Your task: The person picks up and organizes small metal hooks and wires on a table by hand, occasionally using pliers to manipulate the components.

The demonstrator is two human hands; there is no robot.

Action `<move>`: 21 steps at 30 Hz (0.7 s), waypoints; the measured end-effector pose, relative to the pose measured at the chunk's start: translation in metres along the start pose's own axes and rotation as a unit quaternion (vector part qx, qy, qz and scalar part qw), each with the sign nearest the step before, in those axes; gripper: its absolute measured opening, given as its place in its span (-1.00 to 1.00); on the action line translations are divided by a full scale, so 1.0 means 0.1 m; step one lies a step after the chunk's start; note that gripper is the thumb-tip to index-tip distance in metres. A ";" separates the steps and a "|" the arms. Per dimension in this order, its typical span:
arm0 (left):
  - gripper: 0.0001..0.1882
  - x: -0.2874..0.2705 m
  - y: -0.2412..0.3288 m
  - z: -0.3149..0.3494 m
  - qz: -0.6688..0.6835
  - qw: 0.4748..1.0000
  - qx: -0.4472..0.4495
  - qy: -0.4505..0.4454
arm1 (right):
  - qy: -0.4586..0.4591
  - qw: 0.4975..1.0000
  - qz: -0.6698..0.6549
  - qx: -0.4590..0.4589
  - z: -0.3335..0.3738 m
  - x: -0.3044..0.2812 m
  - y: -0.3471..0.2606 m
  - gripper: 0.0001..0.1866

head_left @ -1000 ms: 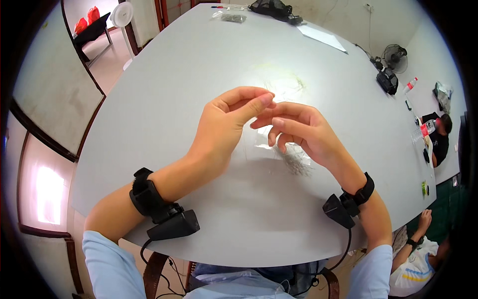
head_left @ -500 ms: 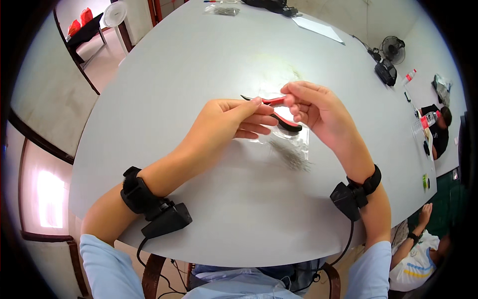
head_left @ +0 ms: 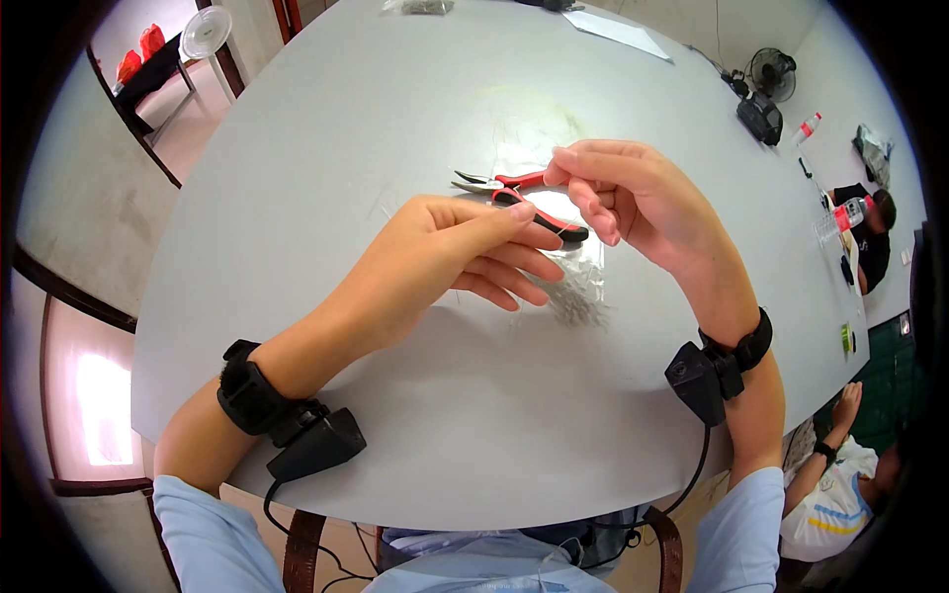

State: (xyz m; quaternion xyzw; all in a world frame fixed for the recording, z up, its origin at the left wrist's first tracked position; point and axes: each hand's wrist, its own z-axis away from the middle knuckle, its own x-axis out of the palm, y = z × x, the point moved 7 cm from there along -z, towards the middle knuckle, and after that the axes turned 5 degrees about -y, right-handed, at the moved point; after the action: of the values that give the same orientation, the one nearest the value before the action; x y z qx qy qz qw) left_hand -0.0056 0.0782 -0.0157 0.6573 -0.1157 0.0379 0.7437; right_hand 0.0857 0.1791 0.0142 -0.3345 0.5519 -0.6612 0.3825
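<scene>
My left hand [head_left: 474,247] is over the table with thumb and forefinger pressed together and the other fingers stretched out. Whatever sits in that pinch is too fine to make out. To its right, my right hand [head_left: 628,193] is raised, thumb and forefinger tips together, the other fingers curled; what they hold is also too small to tell. Under and between the hands lie pliers [head_left: 504,190] with red and black handles, jaws parted and pointing left. Beneath them is a clear plastic bag [head_left: 593,267]. A loose heap of thin grey metal pieces [head_left: 573,301] lies beside my left fingertips.
The grey table [head_left: 445,415] carries a white sheet [head_left: 623,37] and a bag of grey pieces [head_left: 420,6] at its far side. A black fan [head_left: 771,74] and bottle [head_left: 808,128] stand far right. Two other people are at the right. Each forearm wears a cabled black device [head_left: 316,443].
The hands have drawn slightly apart, the right one rising a little. More of the pliers' jaws shows now. The whole view has shifted slightly.
</scene>
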 end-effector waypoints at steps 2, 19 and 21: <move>-0.59 0.05 0.03 0.00 -0.054 0.998 0.025 -0.027 | 0.003 1.000 -0.002 0.013 0.01 0.01 0.02 -0.74; -0.65 0.22 0.10 0.08 -0.056 0.996 0.006 -0.070 | -0.004 0.999 -0.017 0.049 -0.01 0.14 0.10 -0.74; -0.65 0.22 0.08 0.08 -0.051 0.996 0.002 -0.069 | 0.001 0.999 -0.021 0.044 0.00 0.14 0.11 -0.73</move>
State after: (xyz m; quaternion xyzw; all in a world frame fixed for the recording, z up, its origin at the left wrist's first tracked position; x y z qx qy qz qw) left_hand 0.0128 0.0695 -0.0024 0.6649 -0.1333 -0.0456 0.7335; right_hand 0.0799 0.1655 0.0041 -0.3283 0.5159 -0.6929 0.3821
